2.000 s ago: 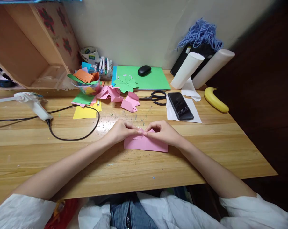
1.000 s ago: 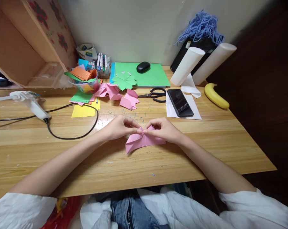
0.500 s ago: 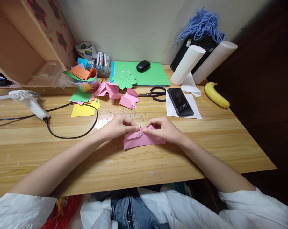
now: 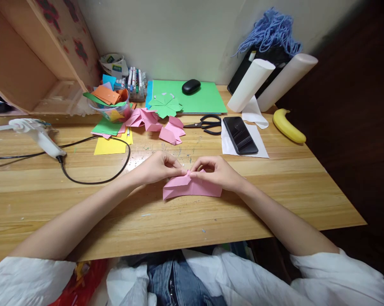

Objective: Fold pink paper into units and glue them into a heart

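Observation:
A creased sheet of pink paper (image 4: 198, 187), partly folded, is held just above or on the wooden table (image 4: 122, 225). Thumb and fingers of my left hand (image 4: 160, 168) pinch its upper edge near the middle. Close beside, my right hand (image 4: 219, 173) pinches the same edge, and the two thumb tips nearly meet. Behind my hands lie a folded pink paper piece (image 4: 172, 131) and another pink folded shape (image 4: 144, 119). The fingertips hide part of the fold.
Black scissors (image 4: 206, 124) and a phone (image 4: 241, 135) on white paper lie behind my hands. A banana (image 4: 288, 126) rests at the right edge. At left are a glue gun (image 4: 40, 138) with its cable, yellow paper (image 4: 111, 145) and a tub (image 4: 111, 111) of paper scraps.
Both hands keep their pinch on the pink paper. Its left part has tilted slightly and the fingertips have shifted a little at the top fold.

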A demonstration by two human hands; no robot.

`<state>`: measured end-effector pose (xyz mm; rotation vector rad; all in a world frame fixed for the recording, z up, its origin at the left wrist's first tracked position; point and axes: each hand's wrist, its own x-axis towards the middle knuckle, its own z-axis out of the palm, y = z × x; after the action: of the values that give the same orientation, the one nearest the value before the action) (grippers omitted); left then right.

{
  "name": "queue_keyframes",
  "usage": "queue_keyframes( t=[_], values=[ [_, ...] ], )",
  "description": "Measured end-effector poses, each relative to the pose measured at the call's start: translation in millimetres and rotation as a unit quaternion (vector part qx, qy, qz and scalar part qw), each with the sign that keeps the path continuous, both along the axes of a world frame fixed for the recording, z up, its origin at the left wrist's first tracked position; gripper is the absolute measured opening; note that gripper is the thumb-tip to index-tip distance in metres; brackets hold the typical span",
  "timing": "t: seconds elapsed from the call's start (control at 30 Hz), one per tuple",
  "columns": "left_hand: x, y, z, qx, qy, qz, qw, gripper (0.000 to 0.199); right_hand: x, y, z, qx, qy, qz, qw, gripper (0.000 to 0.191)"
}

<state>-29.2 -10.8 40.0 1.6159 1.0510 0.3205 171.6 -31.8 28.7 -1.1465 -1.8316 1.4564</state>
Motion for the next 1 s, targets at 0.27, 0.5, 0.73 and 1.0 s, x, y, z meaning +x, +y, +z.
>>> queue_keyframes(
  t=[0.27,0.5,0.73,1.0],
  values=[
    [8.0,-11.1,3.8,0.089,0.001,0.053,0.995,0.016,-3.5,-3.6,-4.1,-0.004,-0.004,-0.021,1.000,0.020],
    [11.6,-19.4,-1.3,0.166,-0.002,0.093,0.982,0.019,-6.3,-7.2,-3.2,0.113,-0.045,-0.033,0.992,0.019],
    [13.9,-25.2,0.7,0.177,-0.007,0.097,0.979,0.018,-5.1,-8.1,-1.8,0.195,-0.115,-0.013,0.974,0.018],
    [13.9,-22.3,-2.8,0.139,-0.037,0.080,0.986,0.021,-2.2,-5.5,-3.4,0.278,-0.116,0.000,0.953,0.015]
  ],
)
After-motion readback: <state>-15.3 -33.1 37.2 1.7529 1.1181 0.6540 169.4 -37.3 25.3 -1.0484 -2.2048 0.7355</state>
